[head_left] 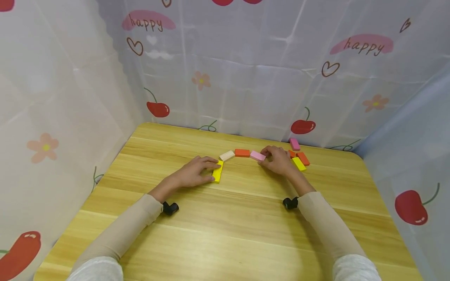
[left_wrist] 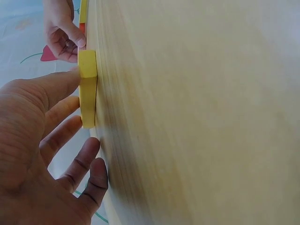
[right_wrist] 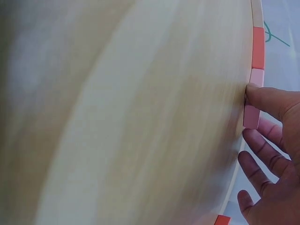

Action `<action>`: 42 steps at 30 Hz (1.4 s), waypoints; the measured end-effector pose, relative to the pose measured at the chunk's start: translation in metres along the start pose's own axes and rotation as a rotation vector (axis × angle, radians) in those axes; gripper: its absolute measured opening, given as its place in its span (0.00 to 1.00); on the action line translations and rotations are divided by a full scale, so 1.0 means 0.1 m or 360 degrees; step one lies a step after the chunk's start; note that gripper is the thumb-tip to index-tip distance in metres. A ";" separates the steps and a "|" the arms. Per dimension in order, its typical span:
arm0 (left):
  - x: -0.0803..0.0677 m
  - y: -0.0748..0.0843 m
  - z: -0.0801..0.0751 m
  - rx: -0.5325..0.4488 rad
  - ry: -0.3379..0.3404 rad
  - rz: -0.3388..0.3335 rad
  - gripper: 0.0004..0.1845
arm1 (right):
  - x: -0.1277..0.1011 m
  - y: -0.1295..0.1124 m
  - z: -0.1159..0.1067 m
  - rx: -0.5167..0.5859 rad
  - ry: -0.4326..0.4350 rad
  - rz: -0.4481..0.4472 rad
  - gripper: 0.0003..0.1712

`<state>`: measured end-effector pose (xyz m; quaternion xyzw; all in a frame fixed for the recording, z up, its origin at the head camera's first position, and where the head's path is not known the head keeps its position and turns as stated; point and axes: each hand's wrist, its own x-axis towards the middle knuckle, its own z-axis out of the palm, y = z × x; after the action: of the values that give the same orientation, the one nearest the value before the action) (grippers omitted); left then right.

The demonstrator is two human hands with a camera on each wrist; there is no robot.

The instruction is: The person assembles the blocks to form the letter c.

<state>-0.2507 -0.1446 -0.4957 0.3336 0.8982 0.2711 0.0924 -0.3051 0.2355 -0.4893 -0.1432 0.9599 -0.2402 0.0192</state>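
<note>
We see the left hand point(head_left: 192, 174) pinching a yellow block point(head_left: 218, 171) flat on the wooden table point(head_left: 225, 226), fingers along its far end and thumb at its near end; the right hand point(head_left: 279, 160) pinches a pink block point(head_left: 258, 156) at about three o'clock from it; between them lie a cream block point(head_left: 227, 155) and an orange block point(head_left: 242, 153), the four forming an arc; we judge the line part-built, with loose blocks point(head_left: 299, 158) waiting at the right hand's three o'clock. The left wrist view shows the fingertips point(left_wrist: 70, 77) flush against the yellow block point(left_wrist: 87, 89); the right wrist view shows the thumb point(right_wrist: 267, 97) pressing the pink block point(right_wrist: 253, 105), contact the head view blurs.
</note>
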 end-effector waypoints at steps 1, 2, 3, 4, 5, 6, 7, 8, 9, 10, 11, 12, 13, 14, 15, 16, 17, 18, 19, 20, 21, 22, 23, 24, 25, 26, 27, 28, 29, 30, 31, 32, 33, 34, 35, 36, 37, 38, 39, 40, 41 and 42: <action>0.00 0.00 0.00 -0.0001 -0.0005 -0.0002 0.30 | -0.01 0.01 0.00 0.0004 -0.0001 0.0005 0.25; 0.00 0.00 0.00 -0.0003 -0.0007 -0.0004 0.30 | -0.02 0.02 0.00 0.0011 -0.0001 0.0010 0.26; 0.00 0.01 0.01 0.0000 -0.0008 -0.0004 0.30 | -0.04 0.03 -0.01 0.0022 0.0002 0.0014 0.26; 0.00 0.01 0.01 0.0002 -0.0008 -0.0002 0.30 | -0.05 0.05 -0.01 0.0030 0.0008 0.0017 0.27; 0.00 0.01 0.01 0.0001 -0.0007 -0.0001 0.30 | -0.07 0.06 -0.02 0.0042 0.0014 0.0016 0.27; 0.00 0.01 0.01 0.0004 -0.0011 -0.0006 0.30 | -0.09 0.07 -0.03 0.0054 0.0022 0.0015 0.28; 0.00 0.01 0.00 0.0005 -0.0012 -0.0009 0.30 | -0.12 0.08 -0.04 0.0061 0.0035 0.0013 0.29; 0.00 0.01 0.00 0.0006 -0.0013 -0.0011 0.30 | -0.14 0.10 -0.05 0.0070 0.0051 0.0007 0.29; 0.01 0.01 0.00 0.0002 -0.0017 -0.0014 0.29 | -0.17 0.11 -0.07 0.0078 0.0069 0.0002 0.29; 0.01 0.00 -0.01 -0.0001 -0.0016 -0.0013 0.29 | -0.19 0.13 -0.09 0.0083 0.0085 -0.0003 0.29; 0.01 0.00 -0.01 -0.0002 -0.0015 -0.0019 0.28 | -0.21 0.15 -0.10 0.0087 0.0101 -0.0009 0.29; 0.02 0.00 -0.02 -0.0004 -0.0013 -0.0025 0.28 | -0.23 0.18 -0.12 0.0093 0.0117 -0.0013 0.28; 0.02 -0.01 -0.02 -0.0008 -0.0006 -0.0022 0.27 | -0.26 0.21 -0.14 0.0096 0.0129 -0.0013 0.28; 0.03 -0.01 -0.02 -0.0012 0.0000 -0.0018 0.27 | -0.28 0.24 -0.16 0.0110 0.0138 -0.0010 0.27; 0.04 -0.01 -0.03 -0.0016 0.0007 -0.0012 0.26 | -0.31 0.27 -0.17 0.0119 0.0149 -0.0003 0.27; 0.05 -0.01 -0.03 -0.0017 0.0014 -0.0005 0.26 | -0.33 0.31 -0.19 0.0124 0.0160 0.0008 0.26; 0.06 -0.01 -0.03 -0.0020 0.0016 -0.0001 0.26 | -0.36 0.34 -0.21 0.0129 0.0172 0.0024 0.26; 0.06 -0.01 -0.03 -0.0019 0.0018 0.0007 0.27 | -0.38 0.37 -0.23 0.0137 0.0183 0.0046 0.26; 0.07 -0.01 -0.03 -0.0020 0.0022 0.0014 0.27 | -0.41 0.40 -0.25 0.0139 0.0202 0.0067 0.26; 0.07 -0.01 -0.03 -0.0021 0.0026 0.0022 0.27 | -0.44 0.43 -0.27 0.0148 0.0221 0.0087 0.26; 0.08 -0.01 -0.03 -0.0024 0.0030 0.0029 0.27 | -0.47 0.47 -0.29 0.0143 0.0242 0.0109 0.26; 0.08 -0.01 -0.02 -0.0026 0.0034 0.0034 0.27 | -0.51 0.50 -0.30 0.0136 0.0259 0.0131 0.26; 0.08 -0.01 -0.01 -0.0035 0.0036 0.0039 0.27 | -0.54 0.53 -0.32 0.0126 0.0281 0.0149 0.26; 0.08 -0.01 -0.02 -0.0041 0.0039 0.0042 0.27 | -0.56 0.55 -0.34 0.0107 0.0303 0.0160 0.26; 0.07 -0.01 -0.02 -0.0050 0.0040 0.0046 0.27 | -0.58 0.57 -0.36 0.0094 0.0325 0.0173 0.26; 0.07 -0.02 -0.03 -0.0056 0.0042 0.0052 0.27 | -0.61 0.59 -0.38 0.0079 0.0339 0.0188 0.26; 0.06 -0.02 -0.03 -0.0064 0.0039 0.0050 0.27 | -0.63 0.61 -0.40 0.0062 0.0353 0.0208 0.26; 0.06 -0.02 -0.03 -0.0073 0.0035 0.0050 0.27 | -0.67 0.64 -0.41 0.0049 0.0366 0.0230 0.27; 0.06 -0.02 -0.03 -0.0080 0.0031 0.0047 0.27 | -0.70 0.66 -0.43 0.0037 0.0374 0.0249 0.27; 0.06 -0.01 -0.02 -0.0077 0.0029 0.0047 0.27 | -0.73 0.68 -0.45 0.0034 0.0375 0.0273 0.27; 0.06 -0.01 -0.02 -0.0077 0.0030 0.0044 0.27 | -0.75 0.70 -0.46 0.0044 0.0376 0.0295 0.27; 0.06 -0.01 -0.02 -0.0079 0.0029 0.0040 0.27 | -0.78 0.71 -0.47 0.0042 0.0376 0.0317 0.27; 0.06 -0.01 -0.02 -0.0081 0.0026 0.0036 0.27 | -0.80 0.72 -0.48 0.0046 0.0372 0.0336 0.27; 0.06 -0.01 -0.02 -0.0079 0.0025 0.0037 0.28 | -0.82 0.74 -0.48 0.0048 0.0365 0.0349 0.27; 0.06 0.00 -0.02 -0.0079 0.0023 0.0035 0.28 | -0.84 0.75 -0.49 0.0054 0.0354 0.0360 0.27; 0.06 0.00 -0.02 -0.0080 0.0023 0.0036 0.28 | -0.85 0.76 -0.49 0.0061 0.0342 0.0372 0.26; 0.06 0.00 -0.03 -0.0081 0.0020 0.0033 0.28 | -0.87 0.78 -0.49 0.0066 0.0327 0.0375 0.27; 0.06 0.01 -0.03 -0.0083 0.0022 0.0032 0.27 | -0.87 0.79 -0.49 0.0068 0.0313 0.0379 0.28; 0.06 0.01 -0.03 -0.0079 0.0023 0.0032 0.27 | -0.88 0.80 -0.49 0.0071 0.0298 0.0380 0.28; 0.06 0.01 -0.03 -0.0076 0.0025 0.0030 0.27 | -0.88 0.81 -0.49 0.0076 0.0286 0.0383 0.29; 0.06 0.01 -0.03 -0.0077 0.0026 0.0029 0.27 | -0.89 0.82 -0.49 0.0079 0.0276 0.0387 0.29; 0.06 0.01 -0.04 -0.0077 0.0027 0.0030 0.27 | -0.89 0.83 -0.49 0.0080 0.0271 0.0393 0.29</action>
<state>-0.2556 -0.1416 -0.4919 0.3373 0.8890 0.2964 0.0902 -0.2471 0.3526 -0.4878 -0.0026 0.9620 -0.2713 -0.0293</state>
